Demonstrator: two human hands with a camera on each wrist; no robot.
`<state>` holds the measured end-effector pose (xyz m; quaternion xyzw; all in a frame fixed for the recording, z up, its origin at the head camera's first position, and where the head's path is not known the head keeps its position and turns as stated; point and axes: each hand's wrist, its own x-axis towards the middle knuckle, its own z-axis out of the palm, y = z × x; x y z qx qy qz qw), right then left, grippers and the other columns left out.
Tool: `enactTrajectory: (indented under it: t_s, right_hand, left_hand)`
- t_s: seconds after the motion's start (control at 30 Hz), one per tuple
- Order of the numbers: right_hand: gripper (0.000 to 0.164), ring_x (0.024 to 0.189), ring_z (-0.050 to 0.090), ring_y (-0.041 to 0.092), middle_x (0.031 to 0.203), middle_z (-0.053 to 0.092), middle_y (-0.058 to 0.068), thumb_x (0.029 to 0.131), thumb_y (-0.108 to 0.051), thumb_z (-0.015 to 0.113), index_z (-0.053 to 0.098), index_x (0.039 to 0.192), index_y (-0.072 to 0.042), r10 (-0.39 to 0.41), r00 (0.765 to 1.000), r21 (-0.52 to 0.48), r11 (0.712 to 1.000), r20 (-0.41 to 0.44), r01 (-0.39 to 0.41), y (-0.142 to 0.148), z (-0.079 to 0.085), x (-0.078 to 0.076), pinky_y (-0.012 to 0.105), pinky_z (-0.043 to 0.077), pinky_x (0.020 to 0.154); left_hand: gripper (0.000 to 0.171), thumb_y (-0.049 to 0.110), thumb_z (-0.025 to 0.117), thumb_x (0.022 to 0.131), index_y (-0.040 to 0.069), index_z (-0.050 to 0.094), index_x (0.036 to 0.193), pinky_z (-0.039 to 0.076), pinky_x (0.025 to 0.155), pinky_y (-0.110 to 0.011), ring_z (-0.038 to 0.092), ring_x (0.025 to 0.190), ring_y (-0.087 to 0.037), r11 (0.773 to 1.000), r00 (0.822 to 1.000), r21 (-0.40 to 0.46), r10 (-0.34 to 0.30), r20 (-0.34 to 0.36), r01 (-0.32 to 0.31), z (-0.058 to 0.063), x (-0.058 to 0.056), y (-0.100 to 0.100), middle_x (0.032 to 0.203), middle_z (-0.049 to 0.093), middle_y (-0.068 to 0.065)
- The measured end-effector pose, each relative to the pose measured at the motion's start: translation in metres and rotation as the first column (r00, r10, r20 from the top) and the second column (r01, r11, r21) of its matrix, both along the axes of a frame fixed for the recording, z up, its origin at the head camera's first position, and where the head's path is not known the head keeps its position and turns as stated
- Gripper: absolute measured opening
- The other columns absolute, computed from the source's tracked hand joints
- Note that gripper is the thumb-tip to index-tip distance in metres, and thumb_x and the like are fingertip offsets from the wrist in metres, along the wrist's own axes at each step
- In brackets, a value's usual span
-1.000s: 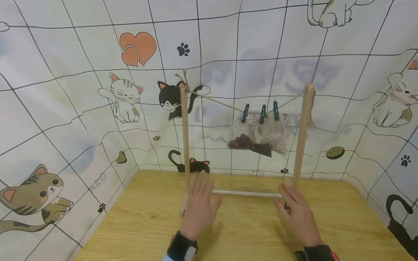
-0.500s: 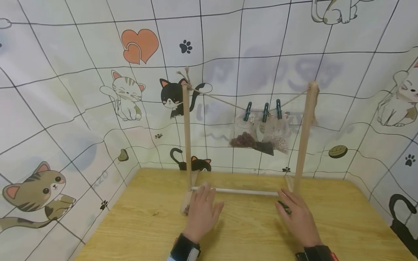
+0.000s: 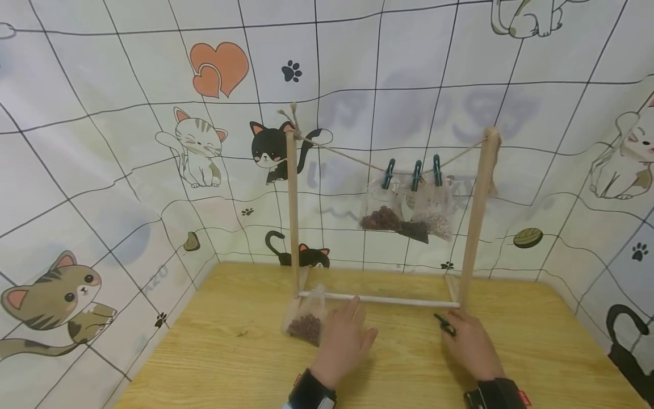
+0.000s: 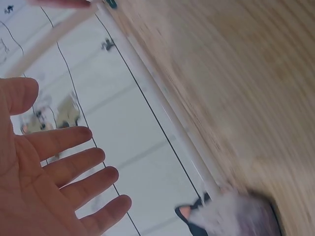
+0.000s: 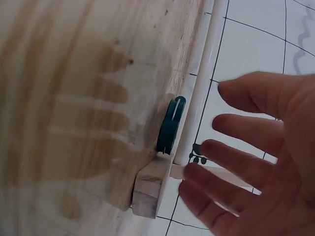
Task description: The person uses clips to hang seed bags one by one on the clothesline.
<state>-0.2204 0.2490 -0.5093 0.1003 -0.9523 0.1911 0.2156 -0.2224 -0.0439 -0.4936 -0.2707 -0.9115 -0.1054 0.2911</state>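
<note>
My left hand (image 3: 343, 341) hovers over the wooden table with its fingers extended; its palm (image 4: 44, 187) faces the left wrist camera and bears nothing. Just left of it, a clear plastic bag (image 3: 305, 329) of small reddish-brown pieces sits by the rack's left foot. My right hand (image 3: 472, 347) is near the rack's right foot (image 5: 146, 196), fingers loosely bent and holding nothing. Beside those fingers lies a dark green clothespin (image 5: 171, 125) on the table. On the twine (image 3: 342, 154) above, green clothespins (image 3: 389, 174) hold clear bags, one with dark reddish pieces (image 3: 380, 218).
Two wooden posts (image 3: 293, 216) carry the sagging twine, and a white rod (image 3: 393, 300) joins them low down. Other hanging bags contain something black (image 3: 414, 230) and something pale (image 3: 438, 223). A cat-patterned cloth (image 3: 214, 170) encloses the table (image 3: 214, 341) behind and at the sides.
My left hand has moved right, away from the rack's left foot, uncovering the bag on the table. My right hand has shifted slightly right and its fingers are drawn in beside the clothespin.
</note>
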Motion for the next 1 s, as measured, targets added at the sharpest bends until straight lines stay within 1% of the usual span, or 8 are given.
enactTrajectory:
  t_s: [0.2,0.3,0.4,0.57,0.67,0.8,0.9,1.0]
  right_hand:
    - [0.046,0.116,0.052,0.065,0.133,0.056,0.041,0.092,-0.016,0.071,0.064,0.128,0.013,-0.034,0.984,0.098,0.995,0.175,0.017,0.000,0.003,-0.004,0.074,0.044,0.093]
    - [0.049,0.114,0.050,0.065,0.136,0.052,0.041,0.095,-0.019,0.065,0.061,0.133,0.011,-0.057,0.964,0.108,0.994,0.259,0.029,0.000,0.007,-0.006,0.075,0.046,0.087]
    - [0.050,0.111,0.049,0.062,0.136,0.052,0.040,0.095,-0.020,0.063,0.060,0.136,0.008,-0.068,0.952,0.112,0.993,0.300,0.035,0.000,0.007,-0.009,0.072,0.048,0.081]
    - [0.049,0.108,0.050,0.057,0.134,0.053,0.039,0.092,-0.019,0.066,0.063,0.133,0.006,-0.076,0.947,0.098,0.994,0.312,0.047,0.002,0.004,-0.012,0.069,0.047,0.078]
    - [0.034,0.103,0.052,0.054,0.123,0.058,0.037,0.088,-0.015,0.071,0.069,0.115,0.004,-0.072,0.954,0.083,0.995,0.292,0.049,0.002,0.002,-0.013,0.067,0.047,0.077]
    - [0.013,0.093,0.055,0.046,0.103,0.064,0.027,0.081,-0.004,0.075,0.067,0.091,-0.001,-0.063,0.964,0.076,0.996,0.257,0.045,0.003,0.002,-0.013,0.062,0.049,0.074]
    - [0.013,0.087,0.056,0.040,0.093,0.065,0.019,0.077,0.003,0.075,0.067,0.086,-0.002,-0.055,0.970,0.069,0.997,0.238,0.039,0.002,0.003,-0.012,0.057,0.049,0.073]
    - [0.013,0.083,0.056,0.035,0.088,0.065,0.014,0.077,0.001,0.078,0.067,0.083,-0.003,-0.039,0.969,0.052,0.998,0.243,0.027,0.003,0.004,-0.012,0.053,0.048,0.070]
  left_hand:
    - [0.046,0.047,0.063,0.101,0.010,0.068,0.128,0.054,0.095,-0.044,0.062,0.124,-0.025,0.994,0.999,-0.108,-0.006,-0.035,0.002,-0.003,0.006,0.024,0.132,0.065,-0.009]
    - [0.048,0.047,0.063,0.102,0.011,0.067,0.132,0.054,0.097,-0.044,0.060,0.127,-0.026,0.992,1.000,-0.127,-0.020,0.010,0.022,-0.001,0.009,0.032,0.137,0.063,-0.009]
    - [0.047,0.044,0.061,0.103,0.010,0.065,0.136,0.053,0.099,-0.045,0.058,0.130,-0.026,0.991,0.998,-0.126,-0.031,0.050,0.037,0.000,0.011,0.035,0.142,0.060,-0.011]
    - [0.047,0.043,0.060,0.104,0.011,0.064,0.137,0.052,0.101,-0.045,0.058,0.131,-0.026,0.992,0.997,-0.126,-0.021,0.078,0.031,0.001,0.012,0.035,0.144,0.059,-0.010]
    - [0.046,0.044,0.059,0.104,0.012,0.064,0.138,0.052,0.102,-0.045,0.057,0.131,-0.025,0.991,0.996,-0.135,-0.011,0.091,0.024,0.002,0.012,0.034,0.145,0.059,-0.010]
    - [0.047,0.043,0.057,0.105,0.012,0.063,0.139,0.052,0.102,-0.044,0.057,0.132,-0.025,0.990,0.994,-0.139,-0.009,0.107,0.024,0.004,0.013,0.032,0.146,0.058,-0.010]
    - [0.047,0.042,0.057,0.105,0.011,0.062,0.139,0.051,0.103,-0.045,0.057,0.131,-0.026,0.991,0.993,-0.129,-0.013,0.118,0.028,0.004,0.013,0.031,0.145,0.058,-0.011]
    - [0.047,0.042,0.057,0.105,0.011,0.062,0.139,0.051,0.103,-0.045,0.058,0.130,-0.026,0.992,0.992,-0.124,-0.014,0.125,0.030,0.004,0.012,0.029,0.144,0.059,-0.011]
